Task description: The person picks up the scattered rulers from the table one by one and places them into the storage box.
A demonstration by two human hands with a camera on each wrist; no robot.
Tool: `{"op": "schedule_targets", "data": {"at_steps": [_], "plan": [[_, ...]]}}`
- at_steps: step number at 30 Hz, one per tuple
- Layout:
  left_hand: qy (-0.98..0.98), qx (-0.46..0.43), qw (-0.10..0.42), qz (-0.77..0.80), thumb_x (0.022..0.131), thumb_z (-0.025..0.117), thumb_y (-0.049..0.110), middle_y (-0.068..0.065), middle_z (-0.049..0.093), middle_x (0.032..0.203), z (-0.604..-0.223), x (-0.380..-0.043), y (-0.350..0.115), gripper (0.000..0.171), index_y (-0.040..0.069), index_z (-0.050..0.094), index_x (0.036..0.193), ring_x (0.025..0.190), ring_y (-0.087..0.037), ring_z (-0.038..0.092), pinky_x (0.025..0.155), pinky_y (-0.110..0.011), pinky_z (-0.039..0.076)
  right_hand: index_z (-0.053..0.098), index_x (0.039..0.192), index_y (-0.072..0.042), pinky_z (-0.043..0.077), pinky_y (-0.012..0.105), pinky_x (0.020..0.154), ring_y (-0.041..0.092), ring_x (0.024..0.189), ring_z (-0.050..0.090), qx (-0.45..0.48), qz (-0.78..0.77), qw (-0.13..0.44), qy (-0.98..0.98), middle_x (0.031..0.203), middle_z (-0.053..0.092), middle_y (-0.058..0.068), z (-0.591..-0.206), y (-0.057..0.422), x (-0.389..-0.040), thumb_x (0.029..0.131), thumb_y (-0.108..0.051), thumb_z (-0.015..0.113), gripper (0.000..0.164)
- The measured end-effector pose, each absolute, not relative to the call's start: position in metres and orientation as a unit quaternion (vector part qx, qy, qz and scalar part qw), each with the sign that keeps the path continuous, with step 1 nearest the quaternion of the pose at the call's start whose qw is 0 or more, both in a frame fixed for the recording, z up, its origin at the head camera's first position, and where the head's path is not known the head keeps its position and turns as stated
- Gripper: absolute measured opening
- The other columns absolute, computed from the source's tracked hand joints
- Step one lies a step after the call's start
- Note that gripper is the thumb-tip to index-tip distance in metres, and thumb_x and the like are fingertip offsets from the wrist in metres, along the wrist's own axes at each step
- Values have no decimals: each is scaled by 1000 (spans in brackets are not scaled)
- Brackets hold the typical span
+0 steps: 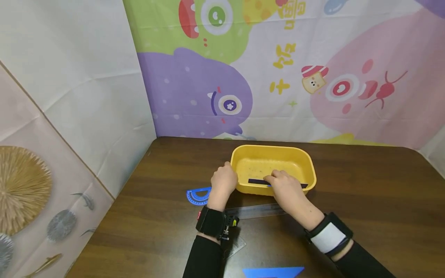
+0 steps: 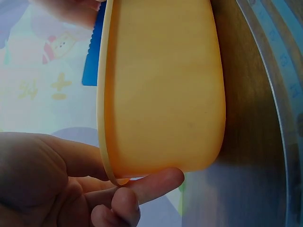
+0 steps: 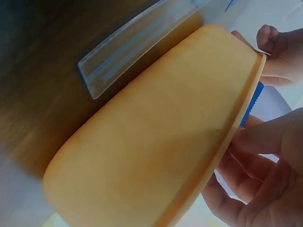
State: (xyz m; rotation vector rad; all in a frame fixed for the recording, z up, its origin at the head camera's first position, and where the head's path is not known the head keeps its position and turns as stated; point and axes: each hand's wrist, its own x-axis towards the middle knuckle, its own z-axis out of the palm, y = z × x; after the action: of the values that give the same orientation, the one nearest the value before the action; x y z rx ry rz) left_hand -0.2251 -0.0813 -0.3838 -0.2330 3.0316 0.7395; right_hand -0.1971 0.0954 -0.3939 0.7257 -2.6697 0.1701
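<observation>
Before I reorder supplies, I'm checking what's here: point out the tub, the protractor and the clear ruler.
Tub (image 2: 165, 94): left wrist view, on its outer wall.
Protractor (image 1: 197, 200): head view, on its curved band.
Clear ruler (image 1: 255, 211): head view, on the stretch showing between the forearms.

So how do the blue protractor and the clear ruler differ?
The protractor is blue and half-round; the ruler is see-through and straight. The protractor lies left of the yellow tub, the ruler along its near side. Both lie on the brown table.

Dark strip (image 1: 257, 181) partly hidden by right hand (image 1: 286, 189), blue triangle (image 1: 257, 272) cropped below
</observation>
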Motion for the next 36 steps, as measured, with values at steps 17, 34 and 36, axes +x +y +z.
{"op": "schedule_targets", "data": {"at_steps": [17,34,36], "plan": [[970,-73,2,234,94,42,14,-20,61,90,-381,-225,-81,27,-2,51,113,82,-36,61,66,-45,49,67,97,-5,50,37,56,24,76,61,241,95,151,-954,82,60,9,-396,98,-203,76,5,66,23],[969,-75,16,233,94,42,16,-18,59,87,-382,-225,-81,27,-1,51,113,80,-35,60,65,-43,48,67,93,-2,51,36,58,25,75,63,255,108,155,-948,84,62,10,-401,100,-205,71,10,66,25],[969,-75,15,233,94,42,16,-18,59,87,-383,-225,-81,28,-1,51,114,80,-35,60,64,-43,48,67,93,-2,51,36,58,26,75,63,254,110,156,-948,84,62,10,-401,101,-206,71,10,66,25]]}}
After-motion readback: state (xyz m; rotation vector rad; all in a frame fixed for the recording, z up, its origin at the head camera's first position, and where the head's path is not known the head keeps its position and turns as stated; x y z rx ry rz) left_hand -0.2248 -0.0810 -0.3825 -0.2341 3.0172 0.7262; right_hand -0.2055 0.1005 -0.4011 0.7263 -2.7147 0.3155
